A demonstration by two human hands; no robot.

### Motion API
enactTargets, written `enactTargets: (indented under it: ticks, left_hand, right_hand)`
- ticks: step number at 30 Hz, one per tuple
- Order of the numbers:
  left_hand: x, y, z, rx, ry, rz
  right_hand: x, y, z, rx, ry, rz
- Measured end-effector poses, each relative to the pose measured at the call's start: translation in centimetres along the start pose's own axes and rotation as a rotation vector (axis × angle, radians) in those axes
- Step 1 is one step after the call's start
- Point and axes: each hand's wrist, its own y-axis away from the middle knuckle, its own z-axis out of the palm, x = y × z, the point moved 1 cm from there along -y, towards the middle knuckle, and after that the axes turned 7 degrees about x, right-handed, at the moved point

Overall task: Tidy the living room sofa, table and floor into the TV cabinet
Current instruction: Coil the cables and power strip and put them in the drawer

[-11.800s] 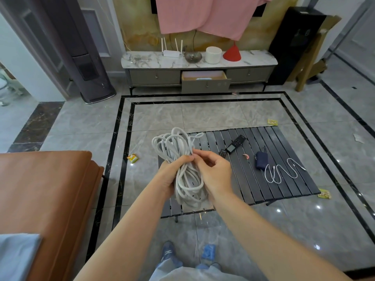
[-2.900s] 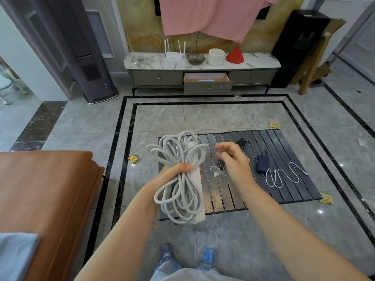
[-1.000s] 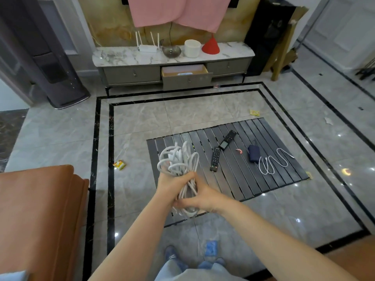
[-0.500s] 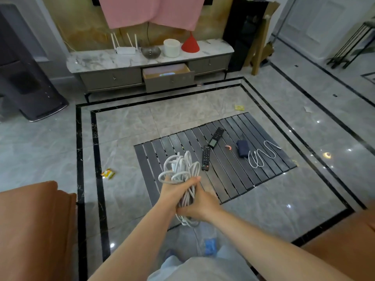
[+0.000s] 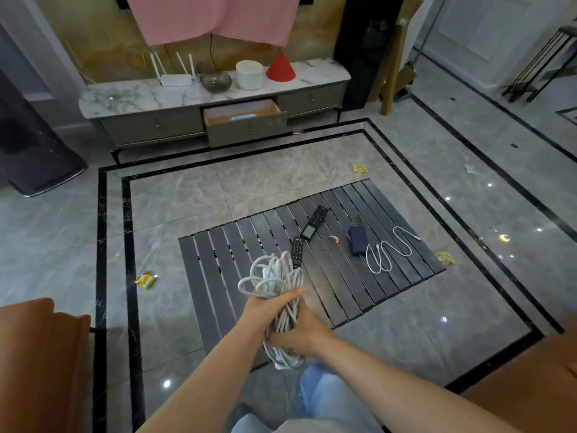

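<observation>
A bundle of coiled white cable (image 5: 274, 276) is held in front of me above the near edge of the low black slatted table (image 5: 224, 254). My left hand (image 5: 265, 307) grips its middle, fingers wrapped over the strands. My right hand (image 5: 304, 334) grips the lower part from the right. On the table lie two black remotes (image 5: 314, 227) (image 5: 296, 251), a dark blue power bank (image 5: 357, 240) and a thin white cable (image 5: 390, 250). The TV cabinet (image 5: 150, 126) stands at the far wall with its middle drawer (image 5: 246, 125) pulled open.
Yellow wrappers lie on the floor at the left (image 5: 146, 279), the far side (image 5: 359, 167) and the right (image 5: 445, 257) of the table. Orange sofa parts (image 5: 40, 364) flank me. A router, bowl, white cup and red cone stand on the cabinet top. A dark tower unit (image 5: 28, 142) stands at left.
My view has swung right and nearer to the table. My right hand, free 2.9 s ago, now grips the lower part of the cable bundle.
</observation>
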Motion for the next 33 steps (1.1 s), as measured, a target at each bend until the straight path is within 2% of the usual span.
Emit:
enactTargets:
  ticks: [7, 13, 19, 22, 27, 33]
  left_hand:
    - [1.0, -4.9, 7.8, 0.171, 0.128, -0.003]
    - [-0.2, -10.8, 9.9, 0.178, 0.164, -0.142]
    - [-2.9, -17.5, 7.2, 0.188, 0.161, -0.2]
    - [-5.1, -20.6, 4.8, 0.233, 0.245, -0.216]
    - [-8.8, -24.9, 1.2, 0.297, 0.382, -0.239]
    - [-10.4, -28.6, -0.2, 0.2, 0.349, -0.215]
  right_hand:
    - [1.3, -7.5, -6.2, -0.034, 0.17, 0.018]
    - [2.4, -13.8, -7.5, -0.06, 0.292, 0.017]
    - [4.6, -20.9, -2.3, -0.122, 0.228, 0.127]
    - [5.7, -24.6, 1.0, -0.137, 0.229, 0.169]
    - [6.9, -29.8, 5.6, -0.077, 0.407, 0.175]
    - [6.5, -33.9, 8.9, 0.022, 0.624, 0.076]
